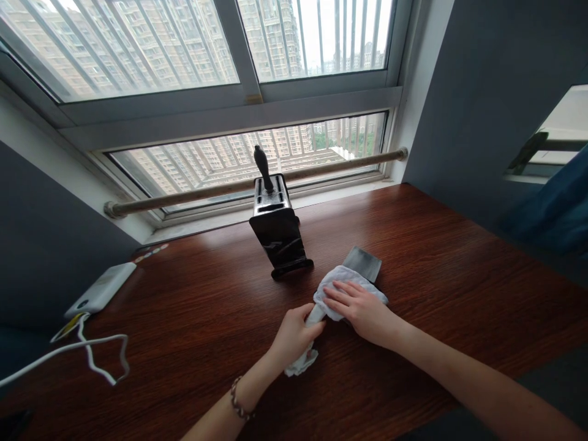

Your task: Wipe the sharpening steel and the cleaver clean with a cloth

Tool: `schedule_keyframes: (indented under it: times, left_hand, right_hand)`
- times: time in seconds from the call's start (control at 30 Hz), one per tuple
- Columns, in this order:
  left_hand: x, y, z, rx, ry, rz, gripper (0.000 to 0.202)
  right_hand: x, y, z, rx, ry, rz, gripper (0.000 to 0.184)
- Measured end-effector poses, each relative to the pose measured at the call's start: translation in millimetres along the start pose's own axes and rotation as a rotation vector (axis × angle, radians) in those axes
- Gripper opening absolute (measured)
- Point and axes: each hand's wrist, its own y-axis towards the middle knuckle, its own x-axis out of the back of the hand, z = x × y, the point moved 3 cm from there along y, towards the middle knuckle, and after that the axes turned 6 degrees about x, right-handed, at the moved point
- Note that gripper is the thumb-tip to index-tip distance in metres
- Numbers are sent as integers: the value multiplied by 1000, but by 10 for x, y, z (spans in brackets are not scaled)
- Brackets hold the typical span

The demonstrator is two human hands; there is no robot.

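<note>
A cleaver point(365, 264) lies on the wooden table, its broad grey blade showing beyond a white cloth point(335, 278). The cloth covers the rest of the blade and runs down around the handle, which is hidden. My left hand point(298, 334) is closed around this wrapped handle, and a loose end of cloth hangs out below it. Flat on the cloth over the blade rests my right hand point(361, 309), fingers stretched out. Behind the cleaver stands a black knife block point(278, 236) with one dark-handled knife point(261, 165) upright in it.
A white power bank point(101, 289) with a white cable point(87, 343) plugged in lies at the table's left side. A horizontal rail point(331, 166) crosses the window behind the knife block. Grey walls flank the table point(441, 263), and blue fabric point(551, 202) hangs at the far right.
</note>
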Motion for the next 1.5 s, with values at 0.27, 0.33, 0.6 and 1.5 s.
schedule_keyframes:
  times: [0.27, 0.33, 0.6, 1.5]
  left_hand:
    - [8, 4, -3, -18, -24, -2, 17]
    - [6, 7, 3, -10, -34, 3, 17]
    - [13, 39, 63, 82, -99, 34, 22]
    - [-11, 51, 123, 181, -243, 67, 26]
  right_hand:
    - [43, -7, 8, 14, 11, 38, 57]
    - [54, -5, 12, 44, 47, 32, 56]
    - [55, -88, -287, -290, -51, -91, 46]
    - [151, -327, -877, -232, 91, -213, 48]
